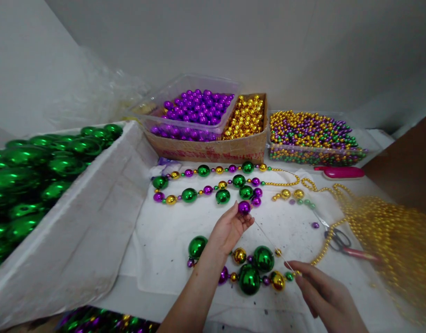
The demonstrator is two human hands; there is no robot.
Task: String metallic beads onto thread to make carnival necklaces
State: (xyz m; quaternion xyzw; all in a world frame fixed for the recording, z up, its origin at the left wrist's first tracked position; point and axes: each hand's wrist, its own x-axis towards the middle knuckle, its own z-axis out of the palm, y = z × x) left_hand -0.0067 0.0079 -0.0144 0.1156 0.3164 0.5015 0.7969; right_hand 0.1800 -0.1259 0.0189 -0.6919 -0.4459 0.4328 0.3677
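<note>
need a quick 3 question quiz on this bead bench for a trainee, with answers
1. Which hand holds a large purple bead?
2. True or false: the small beads in the right-hand clear tub are all one colour.
3. Which tool lies beside the pile of gold strands? A) pliers B) scissors C) tweezers

Key:
1. The left hand, with its grip at the fingertips.
2. False; gold, purple and green are mixed there.
3. B
</note>
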